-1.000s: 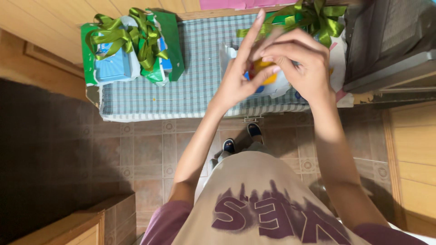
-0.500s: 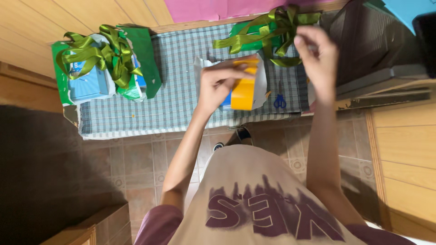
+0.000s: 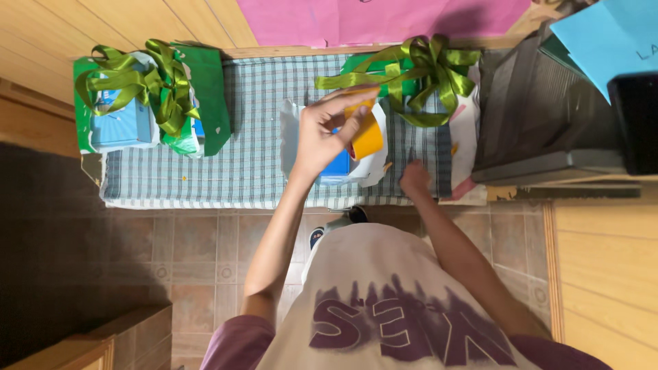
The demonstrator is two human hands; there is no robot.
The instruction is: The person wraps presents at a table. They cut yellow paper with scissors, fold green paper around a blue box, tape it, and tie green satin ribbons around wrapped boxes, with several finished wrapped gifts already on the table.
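Left hand [image 3: 327, 134] is up over the table [image 3: 260, 171] with its checked blue-and-white cloth, fingers clamped on a yellow-orange roll of tape [image 3: 367, 133], thumb and fingertips pinching its rim so the roll stands on edge above the half-wrapped blue box in torn white paper [image 3: 343, 164]. That hold looks meant to keep the tape lifted free of the paper. The left forearm runs straight up from the elbow, wrist bent slightly inward. Right hand [image 3: 415, 179] sits low at the table's near edge, just beside the box, fingers curled in; whether it grips anything I cannot tell. Behind the box lies a green parcel with a glossy olive ribbon bow [image 3: 411, 72]; well apart at far left, another green-wrapped, ribboned parcel [image 3: 147, 96].
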